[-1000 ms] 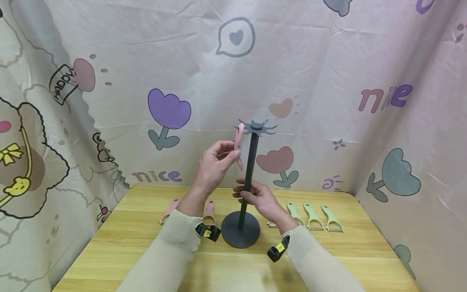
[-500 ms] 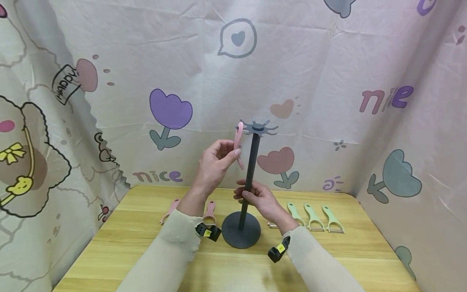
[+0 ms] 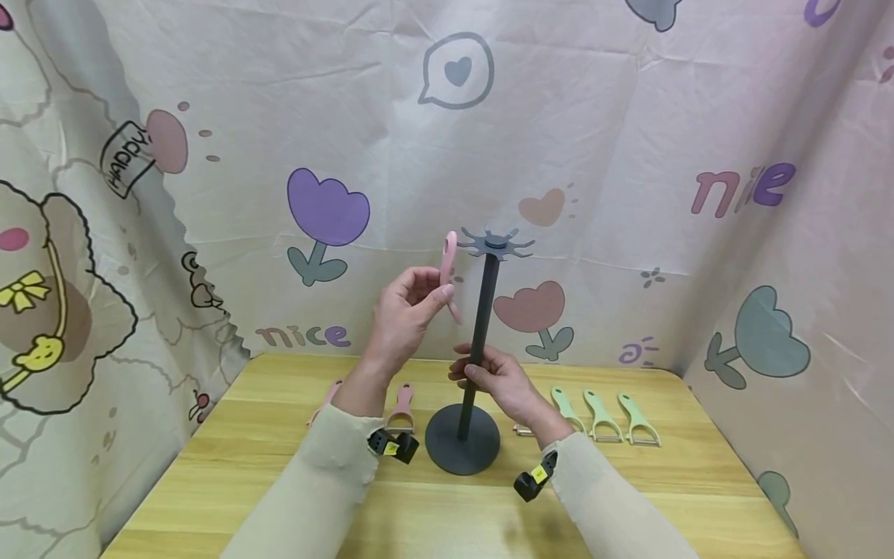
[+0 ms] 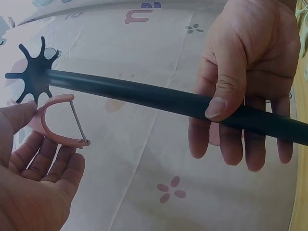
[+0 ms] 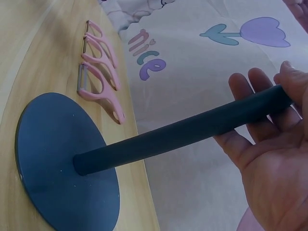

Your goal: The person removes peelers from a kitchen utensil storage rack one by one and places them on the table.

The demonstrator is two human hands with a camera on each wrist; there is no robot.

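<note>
My left hand (image 3: 405, 314) pinches a pink peeler (image 3: 448, 256) between thumb and fingers, its handle end up and its blade end down. In the head view the peeler stands just left of the hooked top (image 3: 496, 244) of a dark display stand (image 3: 482, 310). The left wrist view shows the peeler's U-shaped head (image 4: 60, 139) and metal blade (image 4: 78, 120). Lower down, my right hand (image 3: 503, 380) holds the stand's pole (image 5: 187, 132), thumb in front and fingers behind. The hooks of the top carry nothing. The round base (image 3: 462, 458) rests on the table.
Three pink peelers (image 5: 103, 89) lie on the wooden table (image 3: 447, 520) left of the stand, partly behind the left arm in the head view. Several green peelers (image 3: 637, 419) lie to the right. A printed curtain (image 3: 601, 116) surrounds the table.
My left hand has drawn the pink peeler slightly left, away from the hooked top, which it overlapped before. My right hand stays on the pole.
</note>
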